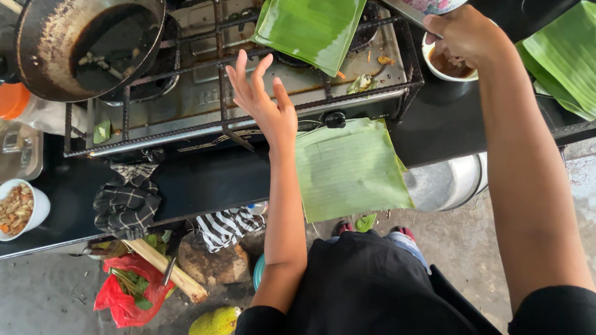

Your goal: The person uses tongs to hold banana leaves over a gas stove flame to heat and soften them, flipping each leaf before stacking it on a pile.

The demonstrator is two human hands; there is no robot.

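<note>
Hovering open-fingered over the steel gas stove (205, 99), the left hand (264, 102) is held empty; a metal utensil (406, 11) is gripped by the right hand (462, 34) above a white bowl of brown sauce (448, 67).

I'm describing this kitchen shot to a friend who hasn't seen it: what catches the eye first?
Bright green banana leaves stand out: one leaf lies flat on the dark counter's front edge, another leaf rests on the gas stove. The left hand hovers open, fingers spread, above the stove, while the right hand grips a utensil over a white bowl. A blackened pan sits top left.
</note>
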